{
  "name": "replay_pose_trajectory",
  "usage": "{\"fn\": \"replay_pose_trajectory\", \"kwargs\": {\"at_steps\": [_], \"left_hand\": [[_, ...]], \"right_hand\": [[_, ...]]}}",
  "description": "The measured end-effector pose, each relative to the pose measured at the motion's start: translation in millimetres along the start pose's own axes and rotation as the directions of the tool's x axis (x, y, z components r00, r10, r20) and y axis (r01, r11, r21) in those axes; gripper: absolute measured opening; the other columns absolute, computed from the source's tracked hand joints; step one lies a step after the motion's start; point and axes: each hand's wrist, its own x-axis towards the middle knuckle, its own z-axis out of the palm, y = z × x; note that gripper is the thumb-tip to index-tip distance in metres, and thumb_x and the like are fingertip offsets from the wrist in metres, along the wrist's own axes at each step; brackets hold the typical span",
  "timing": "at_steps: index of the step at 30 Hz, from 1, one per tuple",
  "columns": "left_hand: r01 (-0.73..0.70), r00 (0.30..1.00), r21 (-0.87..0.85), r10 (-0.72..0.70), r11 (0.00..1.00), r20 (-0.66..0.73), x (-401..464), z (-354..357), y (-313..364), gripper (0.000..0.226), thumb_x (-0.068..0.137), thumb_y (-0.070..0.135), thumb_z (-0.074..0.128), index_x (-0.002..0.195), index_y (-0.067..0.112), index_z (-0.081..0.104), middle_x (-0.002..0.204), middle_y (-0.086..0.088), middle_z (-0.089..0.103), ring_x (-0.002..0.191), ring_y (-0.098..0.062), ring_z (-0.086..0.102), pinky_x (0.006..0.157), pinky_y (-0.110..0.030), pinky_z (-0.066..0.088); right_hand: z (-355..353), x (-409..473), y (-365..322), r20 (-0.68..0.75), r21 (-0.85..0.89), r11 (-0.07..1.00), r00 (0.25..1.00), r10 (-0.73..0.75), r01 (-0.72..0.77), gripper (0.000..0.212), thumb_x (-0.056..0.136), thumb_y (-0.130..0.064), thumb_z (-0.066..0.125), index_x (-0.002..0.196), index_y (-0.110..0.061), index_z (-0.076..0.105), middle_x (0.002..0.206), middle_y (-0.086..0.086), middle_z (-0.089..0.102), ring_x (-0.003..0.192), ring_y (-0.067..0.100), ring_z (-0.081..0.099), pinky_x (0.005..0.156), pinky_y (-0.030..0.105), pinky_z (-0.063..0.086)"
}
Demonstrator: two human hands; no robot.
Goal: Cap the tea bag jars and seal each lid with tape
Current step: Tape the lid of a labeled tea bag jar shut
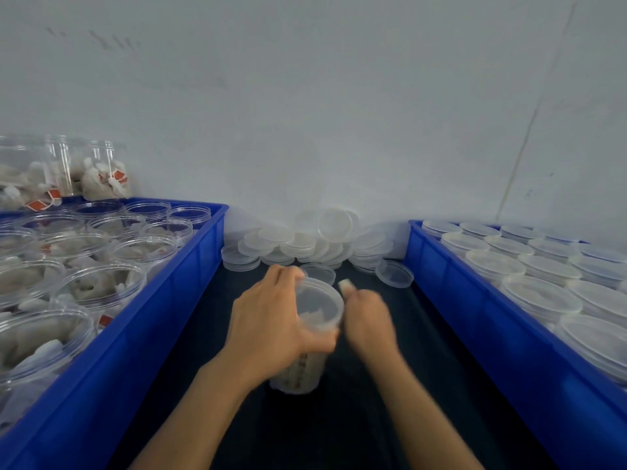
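We grip the light, slick jar (307, 337) with our left hand (271, 317) near its lid (319, 301) — right hand (368, 317) blurred, fingers unclear.

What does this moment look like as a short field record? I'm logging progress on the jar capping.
jar in work: jar, standing on the dark surface, lid on top
left hand: grips the jar just under the lid
right hand: blurred at the lid's rim, grip unclear
left crate: open jars of tea bags
right crate: capped jars
spare lids: piled by the wall
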Motion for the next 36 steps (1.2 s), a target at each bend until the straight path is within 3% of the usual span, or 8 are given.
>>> {"fn": "replay_pose_trajectory", "kwargs": {"at_steps": [4,16,23,27,31,33,34,36], "left_hand": [[-0.021,0.998,-0.08,0.026,0.997,0.058,-7.8,1.3,5.3,0.096,0.054,0.076,0.063,0.135,0.033,0.036,0.126,0.017,0.045,0.11,-0.005,0.051,0.094,-0.029,0.047],[-0.025,0.999,-0.077,0.027,0.997,0.029,0.0,4.3,3.4,0.082,0.062,0.073,0.066,0.129,0.034,0.039,0.12,0.018,0.047,0.102,-0.004,0.052,0.088,-0.025,0.045],[-0.018,0.998,-0.107,0.024,0.994,0.054,-0.7,4.7,0.6,0.087,0.055,0.078,0.058,0.128,0.036,0.039,0.121,0.019,0.048,0.101,-0.003,0.053,0.084,-0.023,0.045],[-0.007,0.998,-0.122,0.014,0.993,0.058,-0.7,5.4,-0.4,0.089,0.057,0.078,0.06,0.132,0.036,0.037,0.123,0.02,0.047,0.106,-0.002,0.051,0.087,-0.024,0.046],[0.005,0.998,-0.141,0.004,0.99,0.059,0.4,4.4,-1.1,0.087,0.056,0.077,0.061,0.13,0.037,0.039,0.118,0.023,0.046,0.099,0.001,0.049,0.078,-0.02,0.039],[0.018,0.998,-0.166,-0.008,0.986,0.059,1.3,3.7,-2.4,0.084,0.058,0.074,0.065,0.129,0.038,0.04,0.115,0.023,0.046,0.097,0.002,0.048,0.076,-0.02,0.038],[0.024,0.998,-0.177,-0.013,0.984,0.062,1.8,3.3,-3.9,0.084,0.058,0.074,0.066,0.129,0.038,0.04,0.116,0.023,0.047,0.097,0.002,0.048,0.076,-0.021,0.038],[0.039,0.997,-0.191,-0.027,0.981,0.069,3.4,2.2,-6.1,0.086,0.057,0.074,0.067,0.13,0.038,0.041,0.116,0.023,0.049,0.098,0.001,0.05,0.076,-0.022,0.04]], "right_hand": [[-34.2,32.7,-6.3,-0.066,0.029,0.999,0.998,-0.021,0.023,0.041,0.102,-0.041,0.032,0.082,-0.013,0.053,0.076,0.005,0.054,0.066,0.018,0.047,0.07,0.036,0.039],[-12.1,-6.5,28.6,0.016,-0.149,0.966,0.977,-0.211,0.211,0.043,0.098,-0.047,0.037,0.07,-0.019,0.052,0.063,-0.003,0.052,0.057,0.011,0.048,0.056,0.028,0.039],[5.5,-16.8,43.4,0.048,-0.468,0.811,0.927,-0.372,0.35,0.024,0.093,-0.029,0.044,0.081,-0.019,0.063,0.079,-0.005,0.065,0.075,0.011,0.06,0.074,0.033,0.052],[14.6,-15.7,53.6,0.199,-0.507,0.726,0.883,-0.426,0.465,0.02,0.096,-0.027,0.043,0.102,-0.023,0.062,0.109,-0.006,0.063,0.101,0.012,0.055,0.095,0.029,0.042],[6.9,-16.1,52.4,0.182,-0.607,0.683,0.908,-0.378,0.406,0.033,0.099,-0.039,0.033,0.125,-0.025,0.05,0.129,-0.004,0.049,0.119,0.017,0.043,0.103,0.036,0.032],[-7.2,-18.4,43.4,0.092,-0.395,0.85,0.936,-0.34,0.348,0.03,0.099,-0.042,0.038,0.121,-0.027,0.051,0.122,-0.006,0.054,0.112,0.015,0.05,0.098,0.035,0.04],[-13.9,-20.7,38.3,0.087,-0.113,0.948,0.953,-0.29,0.299,0.028,0.1,-0.042,0.039,0.116,-0.027,0.055,0.117,-0.005,0.059,0.109,0.014,0.055,0.094,0.034,0.044],[-24.1,-27.2,30.8,0.227,0.47,0.873,0.937,-0.265,0.133,0.034,0.1,-0.045,0.035,0.118,-0.029,0.06,0.116,-0.002,0.065,0.109,0.014,0.061,0.093,0.031,0.047]]}}
